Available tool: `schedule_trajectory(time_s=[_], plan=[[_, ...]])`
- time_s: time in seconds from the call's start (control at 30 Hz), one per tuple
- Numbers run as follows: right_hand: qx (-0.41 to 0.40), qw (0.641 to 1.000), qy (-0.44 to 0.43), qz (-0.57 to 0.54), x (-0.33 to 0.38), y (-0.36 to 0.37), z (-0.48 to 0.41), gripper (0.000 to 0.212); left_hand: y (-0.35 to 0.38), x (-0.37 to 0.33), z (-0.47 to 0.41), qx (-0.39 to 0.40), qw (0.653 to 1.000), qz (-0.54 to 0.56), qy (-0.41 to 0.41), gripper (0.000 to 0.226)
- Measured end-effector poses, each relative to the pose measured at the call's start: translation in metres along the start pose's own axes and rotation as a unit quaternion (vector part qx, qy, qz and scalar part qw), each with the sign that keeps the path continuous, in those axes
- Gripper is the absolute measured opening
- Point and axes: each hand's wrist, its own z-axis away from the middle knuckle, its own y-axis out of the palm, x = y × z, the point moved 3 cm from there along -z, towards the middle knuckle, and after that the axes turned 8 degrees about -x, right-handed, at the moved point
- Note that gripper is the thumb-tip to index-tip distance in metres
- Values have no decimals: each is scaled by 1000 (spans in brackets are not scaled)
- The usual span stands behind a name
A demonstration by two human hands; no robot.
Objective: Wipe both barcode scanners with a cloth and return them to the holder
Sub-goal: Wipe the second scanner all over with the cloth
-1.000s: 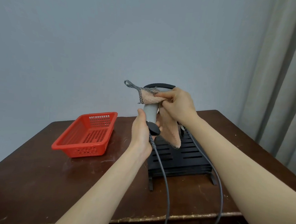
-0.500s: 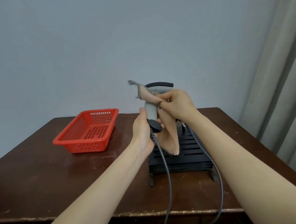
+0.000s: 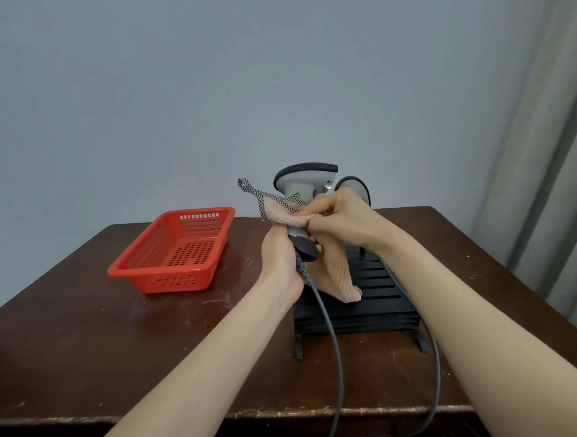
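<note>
**Cloth slides down the handle**

My right hand [image 3: 340, 218] has dragged the cloth [image 3: 331, 265] from the head of the scanner [image 3: 304, 185] down to its grip, so the head now shows bare. My left hand [image 3: 282, 255] stays clamped round the handle base. The second scanner [image 3: 356, 185] waits in the holder [image 3: 373, 302] behind; the first is nearly wiped, I reckon.

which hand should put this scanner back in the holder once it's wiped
Left, probably. The left hand already grips the scanner by its handle, while the right hand is busy pinching the cloth. The holder sits just behind.
</note>
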Motion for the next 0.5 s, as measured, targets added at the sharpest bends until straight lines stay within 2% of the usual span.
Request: schedule_trajectory(time_s=[0.07,0.13,0.23,0.3,0.4,0.47,0.5], plan=[[-5,1000,8,-3,-1,-2,0,31,0,2,1,5,1000,0,-9,33],[-46,999,13,18,-5,-5,-3,32,0,3,0,13,1000,-8,-5,39],[-143,980,3,137,-12,-13,-13,34,1,4,-1,15,1000,-20,2,45],[-175,967,-7,187,-10,-17,-15,36,3,3,-2,24,999,-22,8,44],[-108,993,12,47,-5,-12,-8,35,7,0,-4,30,999,-9,11,45],[-50,998,20,-42,-2,-5,-1,35,6,-3,-7,35,999,-5,19,49],[-33,998,21,-53,0,-4,0,35,5,-4,-7,46,999,-4,23,53]])
